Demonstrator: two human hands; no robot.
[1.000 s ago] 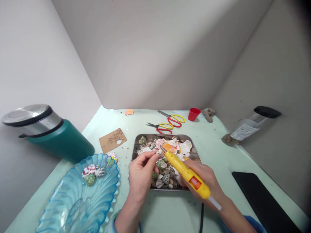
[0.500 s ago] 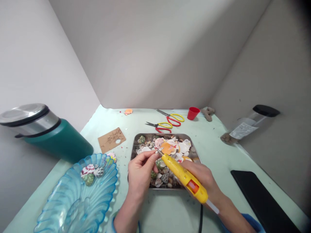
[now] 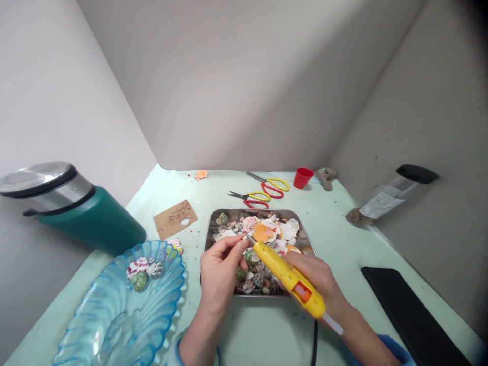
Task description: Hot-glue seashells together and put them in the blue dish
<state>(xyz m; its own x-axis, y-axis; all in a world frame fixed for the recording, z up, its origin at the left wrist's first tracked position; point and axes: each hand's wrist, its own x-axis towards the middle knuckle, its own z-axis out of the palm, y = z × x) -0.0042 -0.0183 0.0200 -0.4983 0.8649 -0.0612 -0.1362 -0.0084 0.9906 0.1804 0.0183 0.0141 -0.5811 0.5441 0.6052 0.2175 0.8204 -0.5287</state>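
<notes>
My right hand is wrapped round a yellow hot glue gun, with a pale glue stick jutting from its back end. The nozzle points up and left, meeting the fingertips of my left hand. Those fingers pinch a tiny whitish piece, too small to name. Both hands are above a metal tray full of seashells, among them an orange shell, a pink ribbed shell and several small spiral shells. My hands and the glue gun hide part of the tray.
A blue scalloped dish with a few shells stands at left, near a green bottle and a brown card. Behind the tray lie two scissors and a red cup. At right are a clear jar and a black slab.
</notes>
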